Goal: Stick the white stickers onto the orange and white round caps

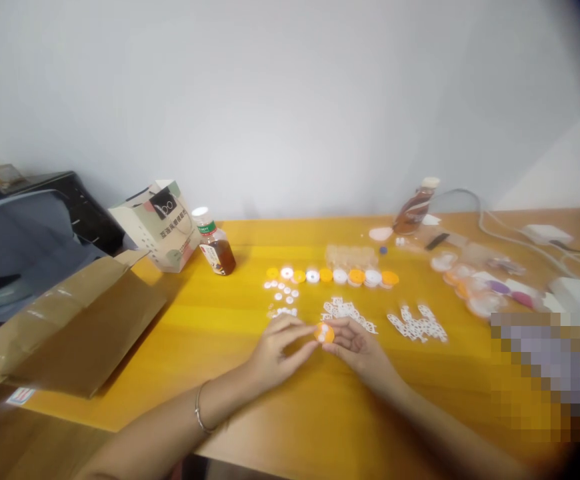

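Note:
Between both hands, above the table, is a small round orange disc [329, 335] with white parts on its face. My left hand [281, 348] pinches its left edge with thumb and fingers. On the opposite edge, my right hand [359, 350] grips it the same way. Just behind the hands lies a pile of white lattice-like pieces [347, 312], and a second white pile [417, 325] sits to the right. Small white discs [279, 296] are scattered beyond my left hand. Farther back runs a row of alternating orange and white round pieces [326, 275].
An open cardboard box [95, 327] stands at the left, near a paper bag [163, 230] and a bottle of brown liquid [215, 247]. Another bottle [415, 210] is at the back right. Cables [490, 230] and assorted round items [463, 280] occupy the right side.

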The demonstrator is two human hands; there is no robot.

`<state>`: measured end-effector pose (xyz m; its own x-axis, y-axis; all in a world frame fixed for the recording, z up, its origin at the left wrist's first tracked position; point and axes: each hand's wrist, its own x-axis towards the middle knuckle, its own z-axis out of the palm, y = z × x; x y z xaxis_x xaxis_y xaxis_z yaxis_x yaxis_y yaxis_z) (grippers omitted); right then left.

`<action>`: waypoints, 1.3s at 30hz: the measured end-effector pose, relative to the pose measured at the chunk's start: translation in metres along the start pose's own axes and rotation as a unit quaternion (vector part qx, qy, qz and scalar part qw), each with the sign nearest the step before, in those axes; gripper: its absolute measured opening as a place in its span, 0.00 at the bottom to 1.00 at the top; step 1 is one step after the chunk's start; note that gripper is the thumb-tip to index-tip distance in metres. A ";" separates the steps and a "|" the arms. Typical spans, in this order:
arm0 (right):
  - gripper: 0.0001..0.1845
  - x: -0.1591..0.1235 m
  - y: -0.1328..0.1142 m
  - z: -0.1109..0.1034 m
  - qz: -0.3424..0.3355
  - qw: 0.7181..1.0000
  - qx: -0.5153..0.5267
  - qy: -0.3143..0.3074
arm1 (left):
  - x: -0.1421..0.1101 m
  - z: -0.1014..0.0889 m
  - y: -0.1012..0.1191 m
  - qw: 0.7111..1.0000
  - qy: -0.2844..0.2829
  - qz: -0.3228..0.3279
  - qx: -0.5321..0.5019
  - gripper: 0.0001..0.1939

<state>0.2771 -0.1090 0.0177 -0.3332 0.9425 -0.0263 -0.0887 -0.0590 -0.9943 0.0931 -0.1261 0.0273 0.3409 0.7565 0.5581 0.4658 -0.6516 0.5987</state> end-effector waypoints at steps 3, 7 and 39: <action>0.21 0.000 -0.003 -0.001 -0.002 1.000 -0.007 0.006 | 0.017 -0.004 -0.009 0.999 0.024 -0.032 -0.001 0.11; 0.21 0.000 -0.005 -0.002 0.001 1.000 -0.003 0.004 | 0.057 -0.001 -0.024 0.997 -0.023 -0.013 0.073 0.11; 0.20 -0.003 -0.011 -0.003 -0.013 1.000 -0.004 0.001 | 0.040 -0.011 -0.029 0.756 -0.012 -0.324 -0.568 0.17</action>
<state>0.2822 -0.1098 0.0279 -0.3290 0.9443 -0.0005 -0.0901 -0.0319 -0.9954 0.0842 -0.0780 0.0386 0.3623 0.9296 -0.0673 -0.4564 0.2399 0.8569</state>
